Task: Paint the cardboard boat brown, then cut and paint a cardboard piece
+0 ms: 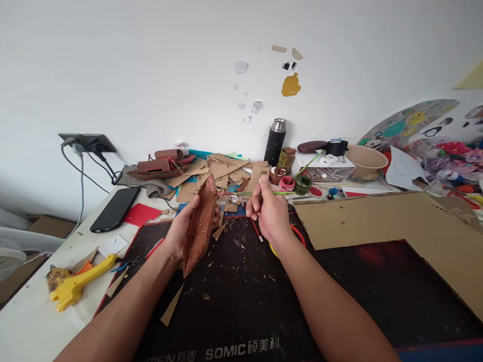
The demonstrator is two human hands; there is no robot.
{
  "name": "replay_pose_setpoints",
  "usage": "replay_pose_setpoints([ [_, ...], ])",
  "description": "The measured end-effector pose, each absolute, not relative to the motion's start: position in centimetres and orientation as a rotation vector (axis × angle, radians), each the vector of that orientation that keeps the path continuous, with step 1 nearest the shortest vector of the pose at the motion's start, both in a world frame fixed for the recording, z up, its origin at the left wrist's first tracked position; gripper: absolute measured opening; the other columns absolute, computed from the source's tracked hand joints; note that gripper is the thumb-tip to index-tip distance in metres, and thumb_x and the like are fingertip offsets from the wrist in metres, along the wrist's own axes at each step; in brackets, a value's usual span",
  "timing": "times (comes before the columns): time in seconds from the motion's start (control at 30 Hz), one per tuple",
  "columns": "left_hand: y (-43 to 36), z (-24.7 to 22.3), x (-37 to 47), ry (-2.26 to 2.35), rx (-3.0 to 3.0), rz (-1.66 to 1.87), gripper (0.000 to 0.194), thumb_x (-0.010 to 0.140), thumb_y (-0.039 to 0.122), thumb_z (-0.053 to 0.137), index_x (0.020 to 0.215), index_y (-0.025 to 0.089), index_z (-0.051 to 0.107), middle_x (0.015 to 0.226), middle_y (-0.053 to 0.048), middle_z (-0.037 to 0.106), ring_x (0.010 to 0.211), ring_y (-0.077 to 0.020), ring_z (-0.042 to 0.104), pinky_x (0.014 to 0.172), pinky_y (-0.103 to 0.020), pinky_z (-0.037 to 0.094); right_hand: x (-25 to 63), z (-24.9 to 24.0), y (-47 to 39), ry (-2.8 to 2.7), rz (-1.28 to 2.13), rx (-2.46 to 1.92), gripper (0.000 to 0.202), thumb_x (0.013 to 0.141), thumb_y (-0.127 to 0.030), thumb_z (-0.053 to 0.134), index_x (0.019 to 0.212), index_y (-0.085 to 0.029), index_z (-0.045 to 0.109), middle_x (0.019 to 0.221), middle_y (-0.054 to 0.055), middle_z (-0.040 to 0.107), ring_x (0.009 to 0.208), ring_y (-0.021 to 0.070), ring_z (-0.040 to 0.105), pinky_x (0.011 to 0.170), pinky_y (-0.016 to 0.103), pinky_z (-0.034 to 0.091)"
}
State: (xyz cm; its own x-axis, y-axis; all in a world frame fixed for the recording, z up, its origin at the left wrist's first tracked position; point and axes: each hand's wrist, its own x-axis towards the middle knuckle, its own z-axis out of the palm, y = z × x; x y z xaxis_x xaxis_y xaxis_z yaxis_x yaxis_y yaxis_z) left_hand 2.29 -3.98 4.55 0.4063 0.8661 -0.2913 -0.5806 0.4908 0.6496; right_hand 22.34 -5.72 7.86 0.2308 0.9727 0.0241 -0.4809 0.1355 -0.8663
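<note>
My left hand [180,229] grips a brown painted cardboard boat hull [199,224], held upright above the black desk mat [241,306]. My right hand [268,210] pinches a thin green-handled paintbrush [241,193], whose tip reaches left to the hull's upper edge. Small paint pots, a red one [287,183] and a dark green one [302,185], stand just beyond my right hand.
A large cardboard sheet [400,226] covers the right side. A yellow glue gun [77,282] and a black phone [114,208] lie at left. Cardboard scraps and a second brown boat model [160,166] sit at the back, with a black flask [275,142] and a paper bowl [366,160].
</note>
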Motion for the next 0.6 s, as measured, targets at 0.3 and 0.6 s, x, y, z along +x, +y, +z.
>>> replay_pose_setpoints([
  [0.3, -3.49, 4.50, 1.63, 0.741, 0.469, 0.991, 0.034, 0.103, 0.042, 0.058, 0.117, 0.017, 0.077, 0.093, -0.009, 0.076, 0.078, -0.0220, 0.069, 0.073, -0.031, 0.059, 21.66, 8.05, -6.25, -0.826, 1.283, -0.880, 0.063, 0.085, -0.081, 0.072, 0.066, -0.023, 0.055, 0.039, -0.010, 0.038, 0.030, 0.0112, 0.049, 0.030, 0.021, 0.023],
  [0.6, -4.26, 5.05, 2.43, 0.635, 0.542, 0.916, 0.035, 0.104, 0.039, 0.057, 0.116, 0.013, 0.077, 0.086, -0.010, 0.070, 0.075, -0.0215, 0.064, 0.067, -0.030, 0.053, 22.48, 8.16, -5.67, -0.701, 1.142, -0.878, 0.059, 0.085, -0.076, 0.075, 0.068, -0.023, 0.057, 0.045, -0.008, 0.045, 0.037, 0.0114, 0.056, 0.034, 0.022, 0.028],
])
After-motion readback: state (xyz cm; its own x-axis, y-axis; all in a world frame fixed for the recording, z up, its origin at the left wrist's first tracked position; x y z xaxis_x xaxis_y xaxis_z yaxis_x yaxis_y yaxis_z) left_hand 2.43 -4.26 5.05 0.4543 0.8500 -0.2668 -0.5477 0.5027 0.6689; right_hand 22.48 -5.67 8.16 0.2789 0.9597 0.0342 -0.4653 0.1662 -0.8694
